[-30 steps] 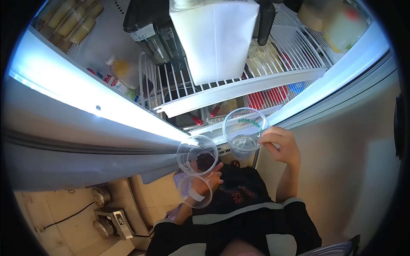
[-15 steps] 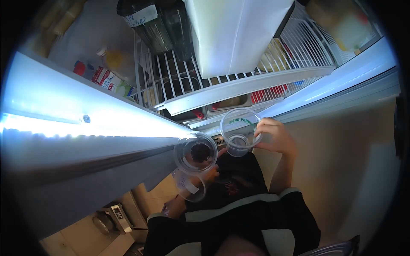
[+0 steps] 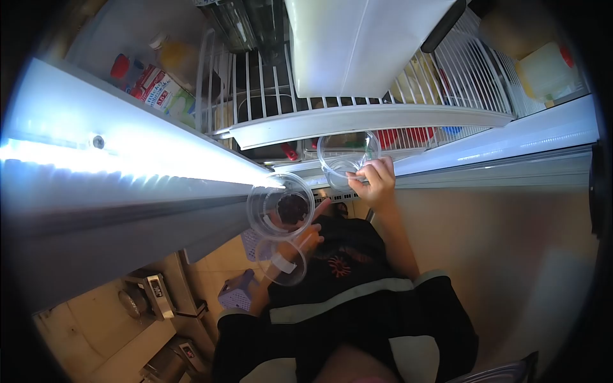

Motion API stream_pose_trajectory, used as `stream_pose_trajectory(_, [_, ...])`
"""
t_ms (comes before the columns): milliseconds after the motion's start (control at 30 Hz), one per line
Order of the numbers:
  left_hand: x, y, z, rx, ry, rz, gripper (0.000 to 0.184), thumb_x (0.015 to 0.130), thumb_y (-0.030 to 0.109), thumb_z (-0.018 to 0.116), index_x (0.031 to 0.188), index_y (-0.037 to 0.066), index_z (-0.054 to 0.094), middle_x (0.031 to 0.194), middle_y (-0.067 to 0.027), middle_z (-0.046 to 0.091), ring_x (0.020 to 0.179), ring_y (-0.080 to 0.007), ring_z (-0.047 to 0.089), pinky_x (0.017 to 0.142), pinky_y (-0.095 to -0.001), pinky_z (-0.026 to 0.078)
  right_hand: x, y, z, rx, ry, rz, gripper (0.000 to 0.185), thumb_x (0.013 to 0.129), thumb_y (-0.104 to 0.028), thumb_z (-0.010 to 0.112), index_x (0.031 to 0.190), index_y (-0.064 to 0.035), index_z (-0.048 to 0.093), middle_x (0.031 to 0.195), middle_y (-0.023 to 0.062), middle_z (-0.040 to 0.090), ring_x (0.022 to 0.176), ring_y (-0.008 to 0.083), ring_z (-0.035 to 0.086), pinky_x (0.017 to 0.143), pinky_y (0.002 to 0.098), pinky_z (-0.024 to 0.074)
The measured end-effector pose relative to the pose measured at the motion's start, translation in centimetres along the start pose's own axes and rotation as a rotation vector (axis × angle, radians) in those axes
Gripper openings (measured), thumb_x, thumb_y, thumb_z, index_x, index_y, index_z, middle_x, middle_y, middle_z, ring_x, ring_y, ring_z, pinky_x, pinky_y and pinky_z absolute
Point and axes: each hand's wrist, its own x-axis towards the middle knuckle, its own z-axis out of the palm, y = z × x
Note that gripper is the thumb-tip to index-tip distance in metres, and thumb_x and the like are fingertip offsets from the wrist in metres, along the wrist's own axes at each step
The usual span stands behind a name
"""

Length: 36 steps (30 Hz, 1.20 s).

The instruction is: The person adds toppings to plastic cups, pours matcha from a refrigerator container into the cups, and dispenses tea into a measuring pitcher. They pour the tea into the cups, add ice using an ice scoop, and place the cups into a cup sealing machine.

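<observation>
The refrigerator [image 3: 140,131] stands beyond both arms, its wire shelf [image 3: 377,118] carrying a large white container [image 3: 357,48]. Below the shelf's front edge is the clear cup [image 3: 327,161], its mouth toward the view and its long axis running down from the rim. It lies just to the left of the right hand [image 3: 378,182] and slightly toward the shelf; that hand is the nearer one, thumb and fingers clamped on its side near the rim. Left of it, well apart, the left hand [image 3: 310,237] is closed around the filled cup [image 3: 257,207], fingers partly hidden, with dark contents [image 3: 292,209] inside. Overlapping that cup's near side is a smaller-looking clear round vessel [image 3: 265,266].
</observation>
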Motion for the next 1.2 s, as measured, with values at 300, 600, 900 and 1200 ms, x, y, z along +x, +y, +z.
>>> stream_pose_trajectory(300, [4.0, 1.7, 0.8, -0.224, -0.139, 0.196, 0.039, 0.083, 0.021, 0.048, 0.118, 0.009, 0.036, 0.125, -0.0091, 0.035, 0.104, -0.0223, 0.044, 0.079, -0.0372, 0.042, 0.8, 2.1, 1.1, -0.004, 0.02, -0.042, 0.025, 0.048, -0.006, 0.073, 0.059, -0.0064, 0.05, 0.064, 0.0048, 0.049, 0.064, 0.0235, 0.047, 0.055, 0.0318, 0.0397])
stream_pose_trajectory(600, [1.5, 3.2, -0.4, -0.297, -0.158, 0.316, 0.041, 0.083, 0.02, 0.048, 0.12, 0.01, 0.034, 0.126, -0.0083, 0.035, 0.105, -0.0225, 0.043, 0.08, -0.0377, 0.042, 2.2, -0.3, -0.7, 0.261, -0.392, -0.052, 0.018, 0.049, -0.009, 0.067, 0.062, -0.0081, 0.054, 0.07, 0.004, 0.052, 0.069, 0.0221, 0.049, 0.06, 0.0311, 0.0424])
stream_pose_trajectory(900, [-1.2, 2.6, 0.0, -0.356, -0.153, 0.434, 0.044, 0.083, 0.02, 0.048, 0.122, 0.01, 0.032, 0.127, -0.0075, 0.034, 0.106, -0.0227, 0.042, 0.081, -0.0381, 0.041, 2.0, -1.8, -1.2, 0.192, -0.782, -0.058, 0.018, 0.049, -0.01, 0.066, 0.059, -0.0093, 0.051, 0.066, 0.0001, 0.05, 0.067, 0.0201, 0.048, 0.057, 0.0298, 0.0423])
stream_pose_trajectory(1200, [-3.9, 3.1, 5.6, 0.476, 0.389, 0.604, 0.039, 0.081, 0.034, 0.048, 0.111, 0.009, 0.042, 0.12, -0.0097, 0.039, 0.094, -0.0267, 0.047, 0.077, -0.0489, 0.04, 0.4, -2.2, 0.1, 0.129, -0.797, -0.113, 0.017, 0.05, -0.011, 0.065, 0.059, -0.0092, 0.051, 0.067, 0.0006, 0.048, 0.072, 0.0197, 0.047, 0.057, 0.0295, 0.0432])
